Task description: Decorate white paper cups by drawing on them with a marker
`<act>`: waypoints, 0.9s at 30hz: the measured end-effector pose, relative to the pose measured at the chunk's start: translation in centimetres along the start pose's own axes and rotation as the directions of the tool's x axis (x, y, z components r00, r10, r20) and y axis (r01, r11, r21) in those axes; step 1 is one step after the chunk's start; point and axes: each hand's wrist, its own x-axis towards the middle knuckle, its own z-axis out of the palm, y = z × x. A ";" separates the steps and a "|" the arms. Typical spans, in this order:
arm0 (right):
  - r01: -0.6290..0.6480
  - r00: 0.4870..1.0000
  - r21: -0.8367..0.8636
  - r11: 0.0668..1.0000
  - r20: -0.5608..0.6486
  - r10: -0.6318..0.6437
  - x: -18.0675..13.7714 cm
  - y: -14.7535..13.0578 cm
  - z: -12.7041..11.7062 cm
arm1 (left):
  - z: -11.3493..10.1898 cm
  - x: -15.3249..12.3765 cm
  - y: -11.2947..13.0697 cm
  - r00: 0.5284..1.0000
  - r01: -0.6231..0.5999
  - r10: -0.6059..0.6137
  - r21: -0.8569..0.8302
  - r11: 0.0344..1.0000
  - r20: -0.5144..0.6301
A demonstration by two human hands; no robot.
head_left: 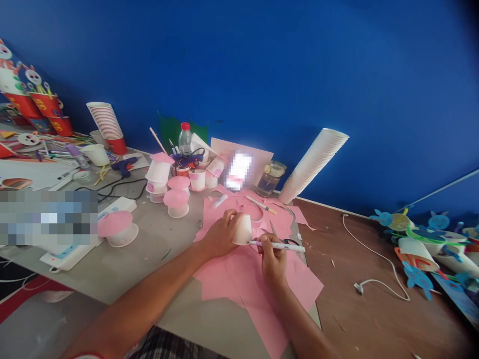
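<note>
My left hand (223, 233) is wrapped round a small white paper cup (243, 230), which is tipped on its side above pink paper. My right hand (274, 258) grips a white marker pen (282, 246), its tip pointing left at the cup's lower edge. Whether the tip touches the cup I cannot tell. Beneath both hands lie overlapping sheets of pink paper (258, 299). Just behind my right hand is a pair of scissors (292, 242), partly hidden by the hand and the pen. A second marker (220, 201) rests on the paper farther back.
Cups with pink paper tops (176, 198) stand at the left, one near a white power strip (112, 209). A tall leaning stack of paper cups (314, 164) and a lidded jar (270, 178) stand behind. A white cable (385, 259) crosses the brown surface at right.
</note>
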 end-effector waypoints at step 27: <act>-0.059 0.998 0.105 0.993 -0.028 0.062 0.0 -0.3 0.0 | 0.4 0.0 -0.7 1.000 0.012 -0.011 -0.021 1.000 0.005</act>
